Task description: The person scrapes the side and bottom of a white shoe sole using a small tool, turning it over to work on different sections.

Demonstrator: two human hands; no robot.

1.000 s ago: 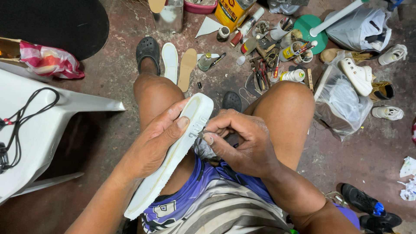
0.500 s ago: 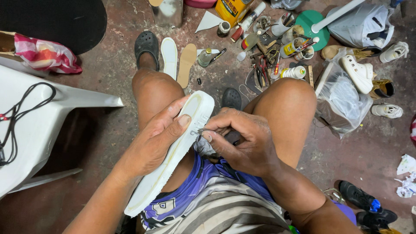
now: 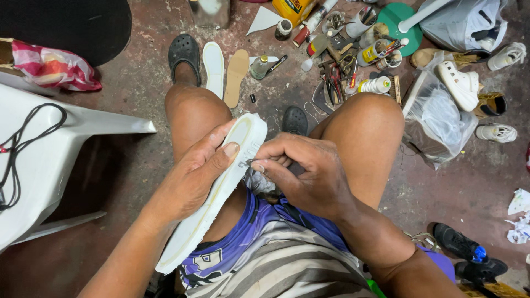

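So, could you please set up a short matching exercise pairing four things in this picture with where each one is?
Things:
1. white shoe sole
2. tan insole
3. white plastic chair
4. black sneaker

Places:
A. on the floor at the lower right
B. gripped in the left hand, with the right hand working at its edge
C. at the left, with a black cable on it
D. flat on the floor beyond the knees, beside a white insole

Pairs: 1-B, 2-D, 3-C, 4-A
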